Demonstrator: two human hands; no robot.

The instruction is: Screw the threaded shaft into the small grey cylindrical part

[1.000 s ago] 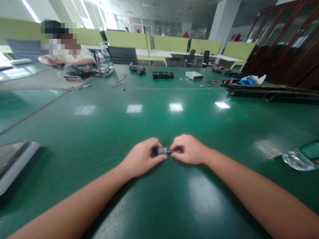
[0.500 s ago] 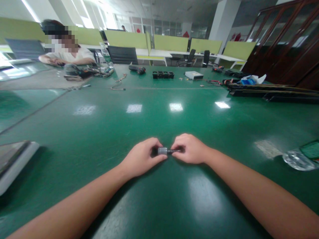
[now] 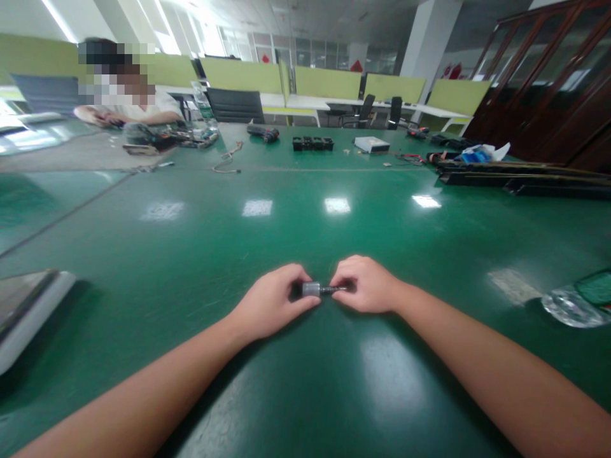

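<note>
One broad green table (image 3: 296, 235) fills most of what I can see, ceiling lights shining off its top. Across it, at the far left corner, sits a person (image 3: 165, 108) in a pale short-sleeved top. Long black bars (image 3: 529, 178) lie at the far right, well apart from a row of black square units (image 3: 312, 144) near the far edge. Close by at the right is a clear plastic bottle (image 3: 575, 308), on its side.

Middle front, two bare hands meet over the tabletop. The left hand (image 3: 272, 302) has thumb and forefinger parted just a cylinder's width, gripping its sides. The right hand (image 3: 365, 285) pinches narrowly, fingertips and thumb on the shaft. Between them the silver-grey cylinder (image 3: 311, 289) lies level, its slim dark shaft (image 3: 325, 290) pointing right.
</note>
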